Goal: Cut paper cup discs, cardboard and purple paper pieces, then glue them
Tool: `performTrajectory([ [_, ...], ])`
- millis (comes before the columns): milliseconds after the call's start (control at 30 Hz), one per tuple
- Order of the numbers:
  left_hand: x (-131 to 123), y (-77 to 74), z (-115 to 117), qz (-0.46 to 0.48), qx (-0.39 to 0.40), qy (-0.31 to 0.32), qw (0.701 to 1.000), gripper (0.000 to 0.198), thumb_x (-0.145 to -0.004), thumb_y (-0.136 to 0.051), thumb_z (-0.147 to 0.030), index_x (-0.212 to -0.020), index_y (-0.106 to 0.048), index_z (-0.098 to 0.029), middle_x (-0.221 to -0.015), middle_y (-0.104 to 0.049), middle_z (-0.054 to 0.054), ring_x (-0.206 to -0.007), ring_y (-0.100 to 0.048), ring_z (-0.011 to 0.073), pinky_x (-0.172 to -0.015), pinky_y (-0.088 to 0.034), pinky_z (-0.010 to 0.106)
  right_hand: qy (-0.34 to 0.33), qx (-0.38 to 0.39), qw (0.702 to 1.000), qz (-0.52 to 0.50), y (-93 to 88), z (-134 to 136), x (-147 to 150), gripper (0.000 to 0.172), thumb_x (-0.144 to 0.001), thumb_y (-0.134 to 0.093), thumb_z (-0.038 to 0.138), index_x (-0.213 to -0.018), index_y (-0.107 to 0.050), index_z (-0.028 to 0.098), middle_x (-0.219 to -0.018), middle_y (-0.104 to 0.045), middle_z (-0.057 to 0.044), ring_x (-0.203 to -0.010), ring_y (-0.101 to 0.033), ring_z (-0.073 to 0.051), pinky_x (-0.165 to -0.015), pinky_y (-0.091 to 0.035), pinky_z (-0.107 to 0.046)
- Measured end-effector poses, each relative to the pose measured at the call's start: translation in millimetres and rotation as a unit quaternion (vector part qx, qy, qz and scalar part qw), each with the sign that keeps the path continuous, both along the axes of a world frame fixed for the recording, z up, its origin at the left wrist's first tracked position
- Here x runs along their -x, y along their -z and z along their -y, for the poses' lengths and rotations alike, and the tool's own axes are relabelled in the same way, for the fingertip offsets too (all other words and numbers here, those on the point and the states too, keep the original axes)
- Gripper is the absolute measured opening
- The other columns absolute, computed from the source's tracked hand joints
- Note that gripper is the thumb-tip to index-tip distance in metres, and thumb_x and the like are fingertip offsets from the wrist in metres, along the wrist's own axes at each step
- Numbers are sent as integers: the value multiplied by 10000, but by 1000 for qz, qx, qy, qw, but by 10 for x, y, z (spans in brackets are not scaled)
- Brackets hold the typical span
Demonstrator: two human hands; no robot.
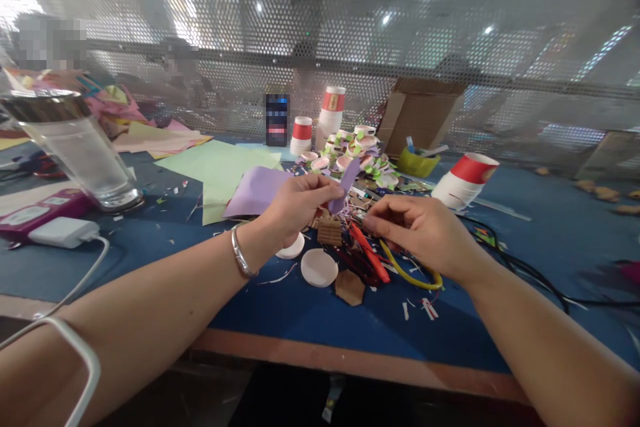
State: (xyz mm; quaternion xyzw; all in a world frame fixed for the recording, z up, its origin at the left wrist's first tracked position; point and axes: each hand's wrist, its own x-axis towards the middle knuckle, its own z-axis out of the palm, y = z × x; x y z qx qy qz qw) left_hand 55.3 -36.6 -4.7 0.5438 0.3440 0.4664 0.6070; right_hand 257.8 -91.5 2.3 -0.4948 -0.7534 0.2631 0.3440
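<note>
My left hand (313, 203) pinches a small purple paper piece (346, 185) between thumb and fingers, holding it upright. To its right, my right hand (417, 230) is closed, thumb against curled fingers; what they hold, if anything, is hidden. Below the right hand lies a yellow loop-shaped handle (417, 280), beside an orange-red tool (370, 253) whose kind I cannot tell. Under my hands are a corrugated cardboard piece (329, 232), a white paper disc (320, 267) and a brown cardboard hexagon (349, 287). A purple paper sheet (257, 190) lies behind my left wrist.
Behind the hands is a pile of small decorated discs (363, 150), with stacked paper cups (333, 113) beside it. More cups (465, 181) lean at right. A glass bottle (87, 153), purple power strip (45, 217), green paper (215, 170) and black cables (520, 267) lie around.
</note>
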Motion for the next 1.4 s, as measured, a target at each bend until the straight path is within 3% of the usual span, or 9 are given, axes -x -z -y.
performTrajectory([
  [100,13,-2,-37,8,-2,-39,999,191,-848,-692,-131,-667,-634,-152,-650,-595,-19,-568,-483,61,-567,-342,228,-39,29,990,134,2,23,42,225,-922,-638,393,-817,-686,200,-710,-673,-2,-626,-595,-142,-591,-417,-273],
  [233,11,-10,-45,9,-7,-51,999,199,-858,-680,-121,-671,-622,-156,-648,-574,-23,-566,-469,62,-558,-326,231,-62,52,961,266,-16,56,138,194,-904,-655,375,-815,-665,203,-722,-688,-5,-644,-606,-160,-591,-384,-281],
  [600,-12,17,-65,-19,-80,-46,996,155,-857,-674,-104,-714,-640,-153,-655,-587,-28,-583,-498,65,-578,-364,231,1,-26,923,385,18,124,280,79,-777,-623,270,-827,-602,212,-746,-674,-16,-614,-523,-163,-563,-263,-278],
  [800,2,-18,-56,-34,-51,-67,996,138,-873,-681,-145,-753,-617,-168,-649,-573,-39,-530,-464,59,-520,-310,237,42,-21,936,350,19,93,288,98,-763,-571,249,-686,-529,206,-643,-612,-21,-570,-468,-156,-557,-249,-294],
  [1033,21,-34,-42,-27,-56,-76,995,156,-890,-664,-166,-745,-606,-172,-670,-545,-36,-555,-462,60,-526,-325,221,86,-21,963,256,16,-20,101,168,-842,-530,337,-732,-553,213,-619,-597,3,-553,-530,-149,-546,-332,-278],
  [1133,26,-53,-42,-5,-26,-86,996,170,-891,-657,-153,-730,-605,-167,-695,-548,-22,-603,-484,73,-570,-387,220,113,-29,971,210,25,-55,35,197,-874,-502,358,-744,-549,217,-609,-592,14,-525,-526,-139,-537,-361,-274],
  [1400,-42,-49,52,106,126,44,985,203,-909,-593,-86,-718,-600,-153,-734,-620,-1,-711,-626,118,-799,-560,321,118,-22,992,27,75,-71,59,231,-895,-564,396,-740,-543,225,-561,-536,37,-489,-470,-126,-495,-348,-271],
])
